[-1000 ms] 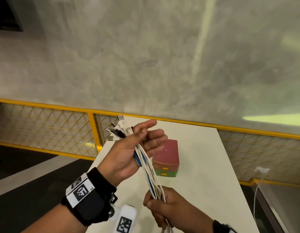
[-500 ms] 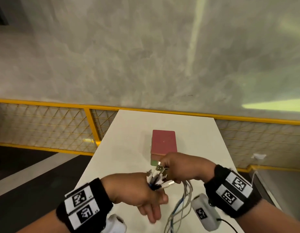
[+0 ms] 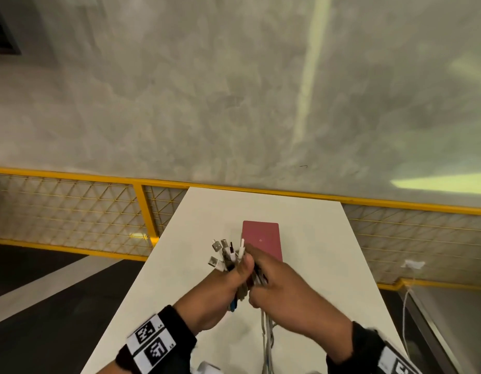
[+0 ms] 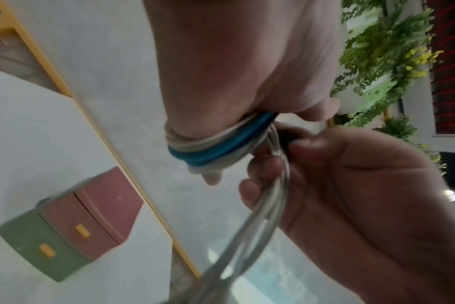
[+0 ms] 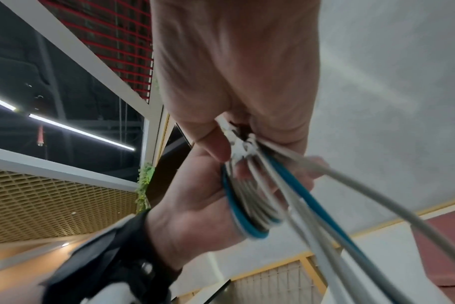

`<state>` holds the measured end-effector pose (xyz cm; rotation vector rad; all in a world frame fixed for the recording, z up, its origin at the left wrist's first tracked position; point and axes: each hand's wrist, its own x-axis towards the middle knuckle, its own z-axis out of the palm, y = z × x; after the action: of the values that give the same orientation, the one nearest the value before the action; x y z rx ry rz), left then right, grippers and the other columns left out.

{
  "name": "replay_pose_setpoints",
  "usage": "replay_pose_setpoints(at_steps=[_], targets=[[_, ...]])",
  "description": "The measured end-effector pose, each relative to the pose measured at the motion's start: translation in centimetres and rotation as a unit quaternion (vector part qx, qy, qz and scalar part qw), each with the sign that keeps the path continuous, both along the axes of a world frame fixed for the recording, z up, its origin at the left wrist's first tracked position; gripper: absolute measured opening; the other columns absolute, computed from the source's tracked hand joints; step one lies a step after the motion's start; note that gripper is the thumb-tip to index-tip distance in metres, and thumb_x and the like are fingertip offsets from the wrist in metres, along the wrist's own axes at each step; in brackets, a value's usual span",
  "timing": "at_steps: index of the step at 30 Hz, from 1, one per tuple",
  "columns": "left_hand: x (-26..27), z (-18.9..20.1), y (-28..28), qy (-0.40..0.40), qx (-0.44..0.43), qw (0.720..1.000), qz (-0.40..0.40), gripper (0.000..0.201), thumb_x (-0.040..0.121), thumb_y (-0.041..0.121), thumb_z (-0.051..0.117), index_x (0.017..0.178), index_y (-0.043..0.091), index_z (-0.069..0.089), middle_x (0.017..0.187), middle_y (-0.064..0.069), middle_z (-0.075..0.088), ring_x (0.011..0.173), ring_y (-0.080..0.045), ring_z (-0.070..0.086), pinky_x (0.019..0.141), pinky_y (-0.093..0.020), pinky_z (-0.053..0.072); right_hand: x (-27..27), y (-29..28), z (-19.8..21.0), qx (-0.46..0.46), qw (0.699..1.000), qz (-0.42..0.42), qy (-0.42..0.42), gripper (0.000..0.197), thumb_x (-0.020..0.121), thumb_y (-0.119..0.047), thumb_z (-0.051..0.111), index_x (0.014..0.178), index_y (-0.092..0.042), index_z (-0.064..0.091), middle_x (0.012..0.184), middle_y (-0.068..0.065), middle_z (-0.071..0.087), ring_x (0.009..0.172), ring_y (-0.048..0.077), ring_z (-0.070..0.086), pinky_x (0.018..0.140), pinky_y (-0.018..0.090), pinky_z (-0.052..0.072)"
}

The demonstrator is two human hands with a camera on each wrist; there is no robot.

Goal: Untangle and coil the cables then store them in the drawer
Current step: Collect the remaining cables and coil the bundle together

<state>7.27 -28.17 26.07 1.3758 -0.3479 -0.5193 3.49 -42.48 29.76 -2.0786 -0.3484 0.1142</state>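
Done: cables (image 3: 228,255) bunched, partly wound round left hand (image 3: 215,290).
Grip: both hands clench them; right hand (image 3: 282,290) feeding.
Left: coiling, probably; drawer box (image 3: 261,238) shut, mid-table.

I can read no text here; the left wristband (image 3: 153,344) carries 2 black-and-white square code markers, with tiny characters beside them too blurred to read.

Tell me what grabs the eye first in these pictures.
Front and centre, both hands meet over the white table: the left hand grips a bundle of cables looped round its fingers, connector ends fanning upward, while the right hand holds the trailing strands. Just behind them stands a small drawer box, pink on top with a green drawer below, both shut.
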Motion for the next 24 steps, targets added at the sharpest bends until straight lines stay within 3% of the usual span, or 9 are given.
replay_pose_setpoints(at_steps=[3,4,6,7,10,13,17,21,24], targets=[[0.0,0.5,-1.2,0.074,-0.024,0.995,0.062,0.070,0.066,0.071,0.066,0.107,0.016,0.074,0.116,-0.019,0.073,0.103,-0.022,0.068,0.087,-0.034,0.051,-0.6,0.8,-0.5,-0.048,0.997,-0.029,-0.060,0.055,0.085,-0.012,0.046,0.135,-0.034,0.041,0.126,-0.009,0.056,0.114,0.005,0.055,0.094,0.027,0.049],[0.1,0.7,-1.5,0.105,-0.044,0.990,0.079,0.066,0.071,0.065,0.065,0.110,0.012,0.074,0.115,-0.016,0.074,0.104,-0.021,0.070,0.088,-0.036,0.054,-0.9,1.1,-0.7,-0.067,0.995,-0.030,-0.074,0.059,0.087,-0.012,0.046,0.140,-0.035,0.035,0.130,-0.013,0.052,0.116,0.003,0.052,0.095,0.023,0.047],[0.8,1.3,-2.0,0.151,-0.104,0.976,0.113,0.052,0.086,0.044,0.061,0.113,0.001,0.071,0.116,-0.017,0.073,0.104,-0.022,0.072,0.080,-0.034,0.060,-1.2,1.5,-0.9,-0.075,0.993,-0.041,-0.084,0.071,0.088,-0.012,0.050,0.146,-0.040,0.022,0.138,-0.019,0.045,0.123,-0.001,0.048,0.099,0.018,0.044],[1.0,1.6,-2.3,0.162,-0.130,0.970,0.123,0.043,0.091,0.033,0.059,0.113,-0.002,0.070,0.118,-0.020,0.071,0.105,-0.024,0.071,0.078,-0.035,0.060,-1.4,1.5,-0.9,-0.052,0.993,-0.060,-0.085,0.072,0.086,-0.011,0.055,0.143,-0.043,0.025,0.137,-0.021,0.048,0.122,-0.003,0.049,0.099,0.017,0.044],[1.4,2.4,-2.6,0.180,-0.189,0.957,0.124,0.029,0.094,0.013,0.049,0.099,0.000,0.075,0.113,-0.021,0.073,0.098,-0.029,0.071,0.089,-0.043,0.053,-0.9,1.2,-1.2,0.073,0.984,-0.155,-0.051,0.055,0.077,-0.006,0.066,0.114,-0.042,0.046,0.106,-0.015,0.064,0.094,0.000,0.065,0.082,0.021,0.054],[1.4,2.6,-2.6,0.199,-0.238,0.943,0.117,0.022,0.091,0.006,0.049,0.084,0.003,0.070,0.109,-0.018,0.075,0.097,-0.025,0.074,0.093,-0.045,0.053,-0.7,0.7,-1.5,0.120,0.978,-0.167,0.015,0.034,0.072,-0.007,0.070,0.092,-0.030,0.055,0.085,-0.002,0.067,0.066,0.007,0.064,0.065,0.032,0.053],[2.1,2.3,-2.0,0.192,-0.282,0.930,0.132,0.012,0.078,0.010,0.058,0.083,0.003,0.067,0.107,-0.019,0.075,0.092,-0.024,0.075,0.081,-0.035,0.060,-0.9,0.1,-2.4,0.166,0.971,-0.082,0.152,0.021,0.073,-0.005,0.068,0.090,-0.010,0.057,0.071,0.007,0.066,0.057,0.020,0.062,0.063,0.037,0.052],[3.1,3.8,-0.9,0.171,-0.301,0.930,0.121,0.017,0.081,0.013,0.056,0.088,0.003,0.069,0.096,-0.016,0.076,0.072,-0.018,0.074,0.067,-0.029,0.061,-1.6,0.4,-3.7,0.178,0.947,0.084,0.252,0.007,0.086,-0.006,0.063,0.082,-0.011,0.065,0.060,0.006,0.065,0.053,0.018,0.060,0.057,0.024,0.048],[2.8,5.2,0.4,0.151,-0.264,0.951,0.062,0.027,0.082,0.019,0.059,0.096,0.003,0.076,0.083,-0.009,0.074,0.063,-0.014,0.071,0.056,-0.026,0.058,-0.8,-0.7,-5.6,0.138,0.950,0.081,0.268,0.005,0.086,-0.010,0.065,0.082,-0.012,0.068,0.058,0.005,0.062,0.051,0.017,0.057,0.055,0.024,0.046]])
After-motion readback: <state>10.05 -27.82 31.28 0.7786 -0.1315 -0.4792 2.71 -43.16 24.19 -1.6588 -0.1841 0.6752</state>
